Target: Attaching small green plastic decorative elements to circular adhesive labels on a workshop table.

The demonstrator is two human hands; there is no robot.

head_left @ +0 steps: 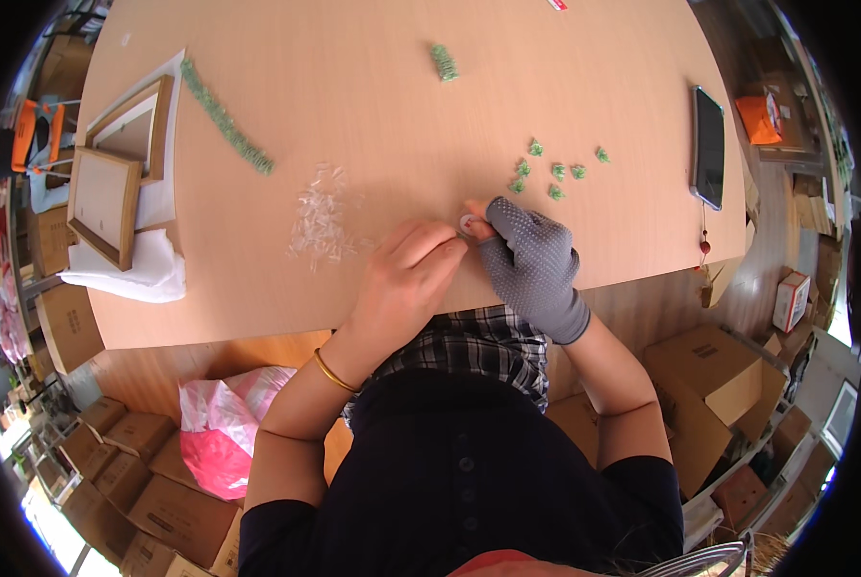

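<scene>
Bare left hand and dotted grey-gloved right hand (fingertips exposed) pinched a small round whitish piece together, just below green beads on the smooth wooden desk; clear plastic bits lay left.

Both forearms rise from the lower edge and meet at mid-frame. The bare left hand curls knuckles-up, fingers bent inward — the right hand, in a grey dotted glove, pinches fingertip to fingertip against it.
</scene>
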